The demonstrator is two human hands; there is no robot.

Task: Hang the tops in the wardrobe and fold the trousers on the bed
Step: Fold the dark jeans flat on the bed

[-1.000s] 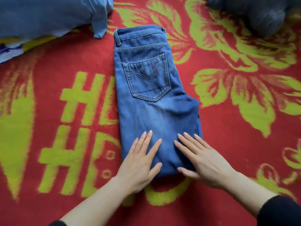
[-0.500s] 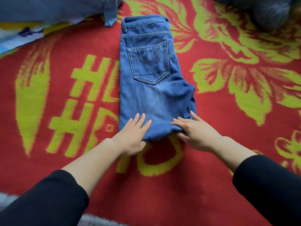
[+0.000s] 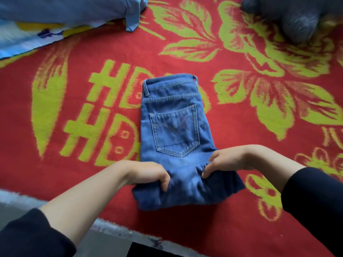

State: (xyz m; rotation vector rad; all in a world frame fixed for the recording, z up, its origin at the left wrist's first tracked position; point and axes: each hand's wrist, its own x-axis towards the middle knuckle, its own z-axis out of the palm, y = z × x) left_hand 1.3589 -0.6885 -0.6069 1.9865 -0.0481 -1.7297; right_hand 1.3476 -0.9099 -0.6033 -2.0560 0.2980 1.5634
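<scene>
Folded blue jeans [image 3: 172, 127] lie on the bed's red and green blanket [image 3: 74, 164], back pocket up and waistband at the far end. My left hand [image 3: 148, 171] grips the near left part of the jeans with curled fingers. My right hand [image 3: 228, 158] grips the near right part, fingers curled into the denim. Between the two hands the near end of the jeans is bunched and lifted, and it looks blurred.
A light blue garment [image 3: 65, 13] lies on a patterned pillow at the far left. A dark grey fluffy bundle [image 3: 297, 17] sits at the far right. The bed's near edge [image 3: 115, 227] runs along the bottom.
Both hands went from lying flat on the jeans to gripping the near end, which is now bunched and raised. The jeans have slid nearer to the bed's edge.
</scene>
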